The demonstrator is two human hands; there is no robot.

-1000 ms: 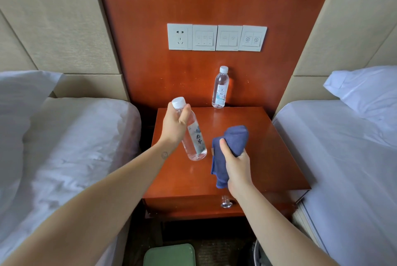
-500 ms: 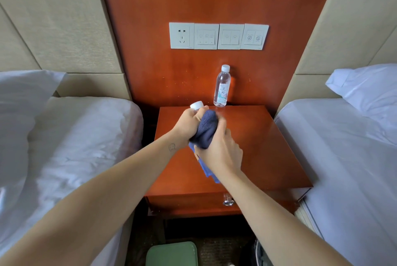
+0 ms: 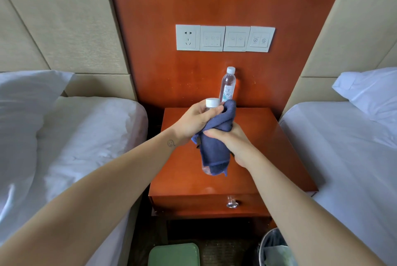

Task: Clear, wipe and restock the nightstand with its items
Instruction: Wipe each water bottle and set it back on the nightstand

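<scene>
Glossy red-brown wood nightstand (image 3: 268, 137); clear plastic bottle (image 3: 228, 85); blue woven cloth (image 3: 214, 149); matt fabric wall panels (image 3: 64, 29)

**Both hands meeting mid-frame**

The left hand (image 3: 193, 124) is gripping the bottle (image 3: 212, 103) just below its cap. The right hand (image 3: 233, 143) is clutching the cloth (image 3: 214, 149) wrapped against it. Both bare forearms are extending forward and converging.
</scene>
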